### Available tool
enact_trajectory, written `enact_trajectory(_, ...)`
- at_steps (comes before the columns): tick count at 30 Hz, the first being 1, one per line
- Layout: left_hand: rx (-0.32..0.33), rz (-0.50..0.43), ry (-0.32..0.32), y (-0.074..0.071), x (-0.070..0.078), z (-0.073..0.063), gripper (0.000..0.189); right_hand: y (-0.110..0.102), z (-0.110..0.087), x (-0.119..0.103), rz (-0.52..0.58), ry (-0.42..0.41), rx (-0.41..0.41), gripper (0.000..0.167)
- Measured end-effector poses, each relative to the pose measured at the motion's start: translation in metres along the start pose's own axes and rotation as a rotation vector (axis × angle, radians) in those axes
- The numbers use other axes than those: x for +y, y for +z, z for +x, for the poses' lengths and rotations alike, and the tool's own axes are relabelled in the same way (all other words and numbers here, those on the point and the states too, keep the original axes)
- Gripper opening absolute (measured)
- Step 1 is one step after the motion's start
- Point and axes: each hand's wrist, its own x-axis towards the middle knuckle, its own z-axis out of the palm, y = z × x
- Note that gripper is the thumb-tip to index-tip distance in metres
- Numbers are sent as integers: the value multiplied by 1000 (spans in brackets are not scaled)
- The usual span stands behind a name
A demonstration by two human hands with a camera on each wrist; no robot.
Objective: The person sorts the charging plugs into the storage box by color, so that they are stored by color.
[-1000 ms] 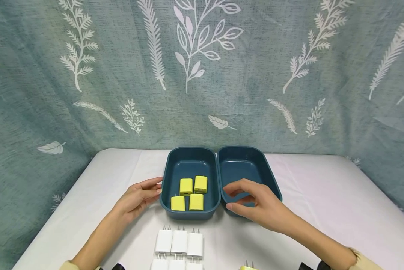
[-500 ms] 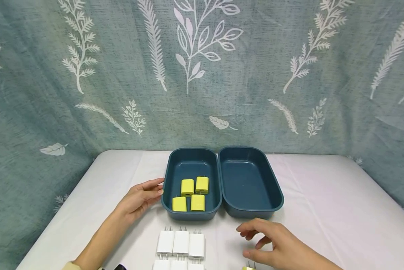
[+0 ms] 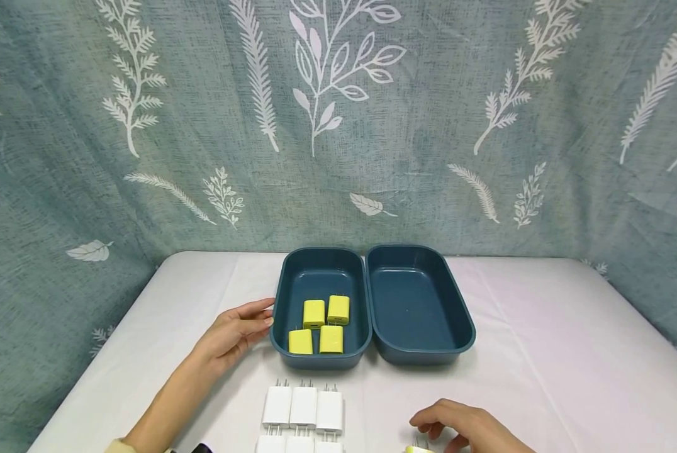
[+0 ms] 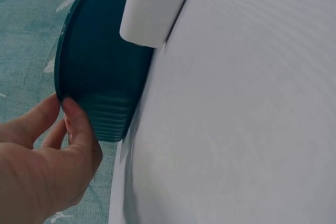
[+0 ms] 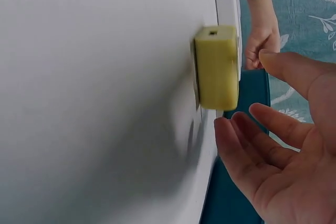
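Note:
My left hand (image 3: 233, 333) rests its fingertips at the left rim of the left dark blue bin (image 3: 321, 362); in the left wrist view, thumb and finger of the left hand (image 4: 52, 166) meet that rim. Inside the bin lie several yellow charger plugs (image 3: 314, 313). My right hand (image 3: 465, 425) is low at the front, fingers spread and bent around a single yellow charger plug (image 3: 418, 449) on the table. In the right wrist view the right hand (image 5: 283, 135) has its thumb and fingertips apart from this yellow charger plug (image 5: 218, 69), which stands before them.
A second dark blue bin (image 3: 420, 314), with nothing in it, stands against the right side of the first. In front of the left bin, white charger plugs (image 3: 303, 408) lie in rows, prongs pointing away. Behind the white table (image 3: 520, 327) hangs a patterned green curtain (image 3: 406, 189).
My right hand has drawn back from over the right bin to the front of the table, beside the yellow charger plug. The left hand stays at the left bin's rim.

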Motion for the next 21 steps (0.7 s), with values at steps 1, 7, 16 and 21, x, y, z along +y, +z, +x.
enact_trajectory(1,3,0,0,0,0,0,54,3,-1,1,-15,4,3,41)
enact_trajectory(7,-11,-5,6,-1,0,-1,54,24,-3,-4,-236,-106,154,28)
enact_trajectory(16,8,-4,-8,0,1,0,55,49,-3,-14,-361,-182,413,21)
enact_trajectory(21,7,12,-7,0,1,0,55,55,-3,-11,-380,-207,494,30)
